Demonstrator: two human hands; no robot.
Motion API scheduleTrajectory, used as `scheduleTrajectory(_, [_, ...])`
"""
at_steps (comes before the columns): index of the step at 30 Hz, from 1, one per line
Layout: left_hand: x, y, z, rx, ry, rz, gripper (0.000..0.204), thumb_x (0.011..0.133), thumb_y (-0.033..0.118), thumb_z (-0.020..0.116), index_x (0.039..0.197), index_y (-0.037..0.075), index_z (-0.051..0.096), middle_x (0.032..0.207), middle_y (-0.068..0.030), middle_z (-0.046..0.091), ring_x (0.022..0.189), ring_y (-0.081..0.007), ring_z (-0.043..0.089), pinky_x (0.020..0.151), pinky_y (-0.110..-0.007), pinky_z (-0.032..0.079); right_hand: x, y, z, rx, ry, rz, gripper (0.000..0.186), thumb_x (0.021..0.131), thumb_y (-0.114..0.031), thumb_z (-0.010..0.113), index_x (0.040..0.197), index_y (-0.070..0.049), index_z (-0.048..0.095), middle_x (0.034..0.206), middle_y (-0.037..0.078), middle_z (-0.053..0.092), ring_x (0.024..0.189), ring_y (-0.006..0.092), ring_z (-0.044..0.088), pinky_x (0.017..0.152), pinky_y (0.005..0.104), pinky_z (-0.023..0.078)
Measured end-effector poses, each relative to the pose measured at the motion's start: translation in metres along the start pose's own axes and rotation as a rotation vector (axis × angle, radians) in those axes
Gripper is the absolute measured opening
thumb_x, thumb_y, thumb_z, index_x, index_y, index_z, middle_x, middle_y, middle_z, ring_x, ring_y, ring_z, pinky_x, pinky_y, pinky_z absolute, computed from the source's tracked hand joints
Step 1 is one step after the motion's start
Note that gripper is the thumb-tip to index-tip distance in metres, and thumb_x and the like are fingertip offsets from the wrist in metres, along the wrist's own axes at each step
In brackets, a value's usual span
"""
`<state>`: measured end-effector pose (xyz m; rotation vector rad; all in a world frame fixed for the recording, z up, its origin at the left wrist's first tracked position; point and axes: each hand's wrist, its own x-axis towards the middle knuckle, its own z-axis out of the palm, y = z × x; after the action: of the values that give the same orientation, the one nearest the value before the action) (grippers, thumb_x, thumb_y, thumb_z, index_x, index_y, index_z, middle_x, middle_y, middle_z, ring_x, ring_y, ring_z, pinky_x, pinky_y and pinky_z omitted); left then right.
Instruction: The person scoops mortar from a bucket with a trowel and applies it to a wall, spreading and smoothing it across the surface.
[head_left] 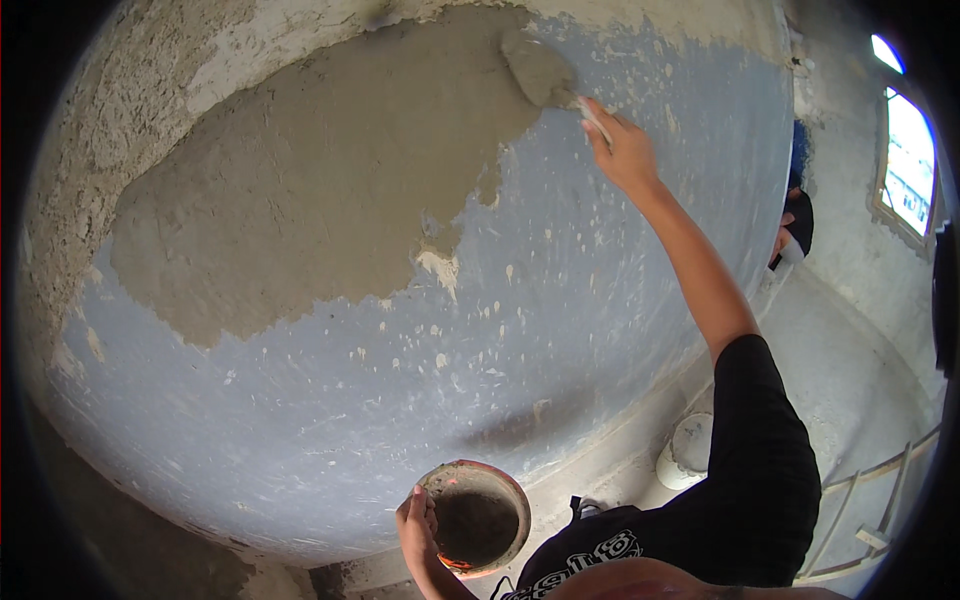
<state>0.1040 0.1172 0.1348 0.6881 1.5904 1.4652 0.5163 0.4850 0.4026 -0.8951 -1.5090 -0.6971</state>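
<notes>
My right hand [625, 150] reaches up and grips the light handle of a trowel [540, 70]. The trowel's blade lies against the wall at the upper right edge of a wet grey plaster patch [320, 180], its face smeared with the same plaster. Around and below the patch, the blue-grey wall [560, 270] is spotted with pale splashes. Low in front of me, my left hand [418, 525] is closed on the rim of a round bucket [478, 515] with dark grey mortar inside. The bucket's rim shows some orange-red.
A pale bucket [688, 450] stands on the floor by the wall's foot, right of my body. A wooden ladder-like frame [870, 500] lies at the lower right. Past the wall's right edge another person [793, 225] is partly visible, near a window [907, 160].
</notes>
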Motion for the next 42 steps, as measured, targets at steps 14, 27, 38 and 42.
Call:
scheduleTrajectory(14, [-0.003, 0.0, -0.008, -0.005, 0.051, -0.031, 0.041, 0.097, 0.038, 0.057, 0.07, 0.008, 0.052, 0.049, 0.0076, 0.034, 0.039, -0.0021, 0.024, 0.038, -0.023, 0.014, -0.039, 0.021, -0.023, -0.126, -0.357, -0.417, 0.039, 0.094, -0.028, 0.061, 0.133, -0.029, 0.059, 0.072, 0.006, 0.054, 0.059, 0.025, 0.057, 0.053, 0.0363, 0.049])
scheduleTrajectory(27, [-0.001, 0.003, -0.008, -0.028, 0.048, 0.018, 0.041, 0.097, 0.039, 0.057, 0.071, 0.008, 0.053, 0.05, 0.0079, 0.034, 0.04, -0.0018, 0.026, 0.037, -0.023, 0.015, 0.053, 0.017, -0.011, -0.117, -0.265, -0.395, 0.04, 0.098, -0.029, 0.055, 0.138, -0.027, 0.054, 0.076, 0.008, 0.056, 0.06, 0.0255, 0.056, 0.056, 0.0369, 0.049])
scheduleTrajectory(38, [-0.012, 0.002, -0.014, 0.034, -0.02, 0.003, 0.043, 0.098, 0.039, 0.054, 0.069, 0.008, 0.052, 0.049, 0.0072, 0.033, 0.04, -0.0025, 0.025, 0.039, -0.024, 0.014, -0.005, 0.029, -0.041, -0.189, -0.427, -0.737, 0.046, 0.09, -0.031, 0.063, 0.136, -0.031, 0.055, 0.074, 0.006, 0.052, 0.056, 0.0231, 0.055, 0.05, 0.0344, 0.048])
scheduleTrajectory(42, [-0.021, 0.0, -0.018, 0.036, -0.02, 0.035, 0.043, 0.098, 0.04, 0.055, 0.07, 0.008, 0.053, 0.05, 0.0077, 0.033, 0.04, -0.0021, 0.024, 0.039, -0.024, 0.014, 0.033, 0.023, -0.046, -0.178, -0.288, -0.542, 0.045, 0.096, -0.034, 0.057, 0.141, -0.032, 0.05, 0.08, 0.007, 0.058, 0.059, 0.0257, 0.058, 0.054, 0.0361, 0.051])
